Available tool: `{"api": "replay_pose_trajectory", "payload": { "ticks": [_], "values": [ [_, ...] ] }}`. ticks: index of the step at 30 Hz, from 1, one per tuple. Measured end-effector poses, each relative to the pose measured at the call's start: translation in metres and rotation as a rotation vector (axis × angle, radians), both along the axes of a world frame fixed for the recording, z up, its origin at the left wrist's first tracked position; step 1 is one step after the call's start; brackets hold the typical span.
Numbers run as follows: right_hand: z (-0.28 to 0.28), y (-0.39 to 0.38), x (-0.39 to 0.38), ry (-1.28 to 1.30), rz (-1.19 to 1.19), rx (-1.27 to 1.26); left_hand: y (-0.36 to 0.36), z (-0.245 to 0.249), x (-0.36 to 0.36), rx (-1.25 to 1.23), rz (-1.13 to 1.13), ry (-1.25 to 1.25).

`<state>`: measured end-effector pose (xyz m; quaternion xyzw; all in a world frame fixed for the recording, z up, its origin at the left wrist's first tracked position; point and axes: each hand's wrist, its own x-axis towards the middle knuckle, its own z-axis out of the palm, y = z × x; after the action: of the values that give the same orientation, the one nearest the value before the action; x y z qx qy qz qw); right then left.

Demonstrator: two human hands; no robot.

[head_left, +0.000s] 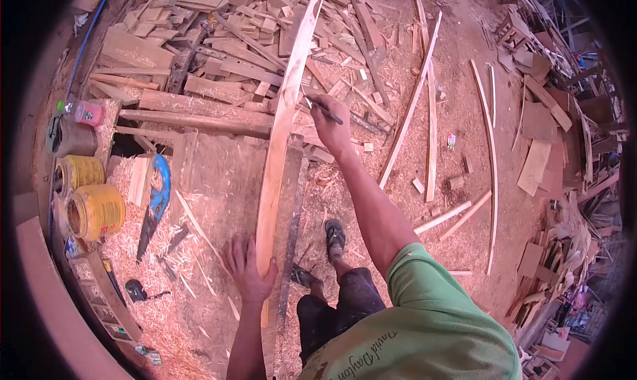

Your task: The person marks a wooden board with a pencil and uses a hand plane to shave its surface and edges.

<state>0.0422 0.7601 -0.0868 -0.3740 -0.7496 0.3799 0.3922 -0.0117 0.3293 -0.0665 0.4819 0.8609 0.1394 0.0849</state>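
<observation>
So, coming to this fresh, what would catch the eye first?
The long pale plank running up the middle, with the left hand flat against its near part and the right hand holding a pencil to it farther up. Then the blue-handled saw on the sawdust at left, and the scrap pile at the top.

At nine o'clock we see two yellow tins [98, 211] among the shavings, with a blue-handled saw [158, 193] just beside them. At ten o'clock lies a pink bottle [86, 112]. A heap of offcuts [219, 42] fills eleven o'clock, and at three o'clock a thin curved strip [490, 154] lies on the sawdust floor [458, 101].
</observation>
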Motion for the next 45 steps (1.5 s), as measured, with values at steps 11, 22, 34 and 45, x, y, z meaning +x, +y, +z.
{"api": "replay_pose_trajectory", "payload": {
  "ticks": [11,22,34,45],
  "values": [
    [-0.007,0.028,-0.018,-0.039,0.067,-0.059,0.002,-0.001,-0.003,0.004,-0.021,-0.001],
    [0.003,-0.057,0.016,-0.176,0.206,-0.1,0.001,-0.002,-0.006,-0.001,-0.039,0.029],
    [0.014,-0.199,0.052,-0.155,0.188,-0.073,-0.012,-0.013,-0.011,0.141,-0.023,-0.138],
    [0.022,-0.34,0.096,-0.177,0.251,-0.194,-0.016,-0.031,-0.016,0.274,-0.029,-0.202]
  ]
}}
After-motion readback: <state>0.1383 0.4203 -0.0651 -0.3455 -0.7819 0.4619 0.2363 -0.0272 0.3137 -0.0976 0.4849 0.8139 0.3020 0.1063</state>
